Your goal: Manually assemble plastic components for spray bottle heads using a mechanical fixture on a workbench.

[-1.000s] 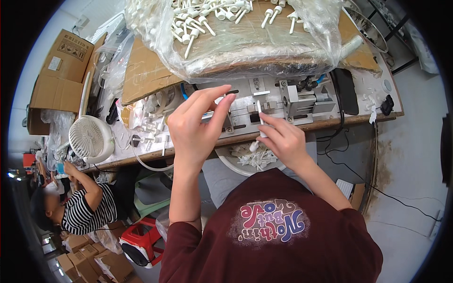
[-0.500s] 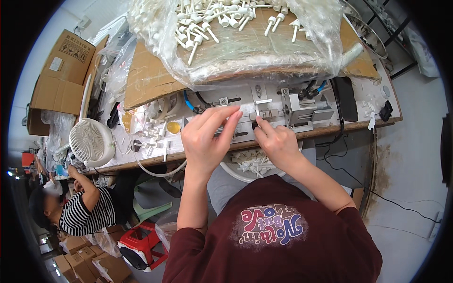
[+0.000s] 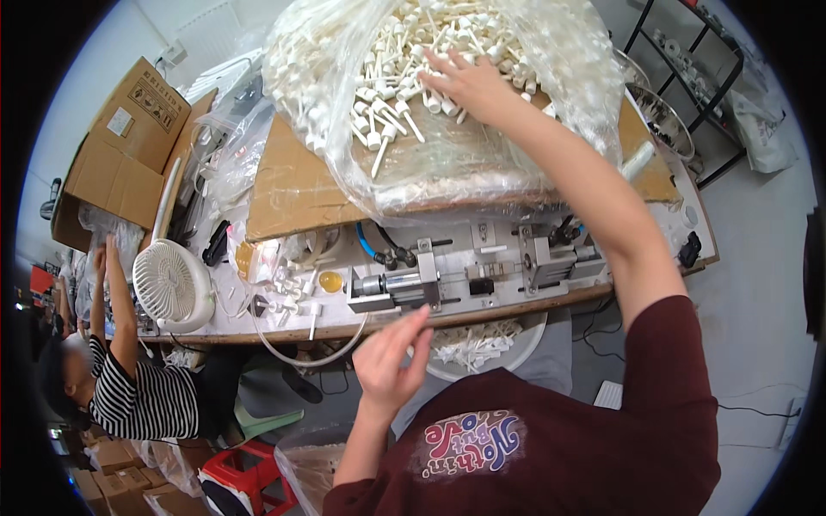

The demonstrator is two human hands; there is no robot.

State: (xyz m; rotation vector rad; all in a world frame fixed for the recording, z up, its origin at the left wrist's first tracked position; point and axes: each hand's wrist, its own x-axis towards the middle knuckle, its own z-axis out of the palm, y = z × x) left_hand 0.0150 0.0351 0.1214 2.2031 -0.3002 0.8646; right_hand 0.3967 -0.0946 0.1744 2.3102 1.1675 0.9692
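Note:
My right hand (image 3: 473, 86) is stretched out over a heap of white plastic pieces (image 3: 383, 116), its fingers spread and touching the heap. Each piece has a round cap-like head and a thin stem. They spill from a clear plastic bag (image 3: 344, 163) lying on cardboard. In front of the table edge hovers my left hand (image 3: 391, 365), fingers loosely bent and thumb a little apart, with nothing visible between them. Beyond it stands a metal clamping fixture with a left cylinder block (image 3: 396, 288), a small middle holder (image 3: 482, 285) and a right block (image 3: 551, 258).
A white basin (image 3: 539, 340) of white pieces sits below the table edge. On the left stand a white fan (image 3: 172, 284), a yellow round object (image 3: 330, 281), loose white pieces (image 3: 288, 292) and a cardboard box (image 3: 120, 146). A co-worker (image 3: 146, 391) in stripes sits at far left.
My right hand has left the fixture's middle and reached forward to the heap. My left hand has drawn back toward me, off the fixture. The co-worker's arms have risen toward the box.

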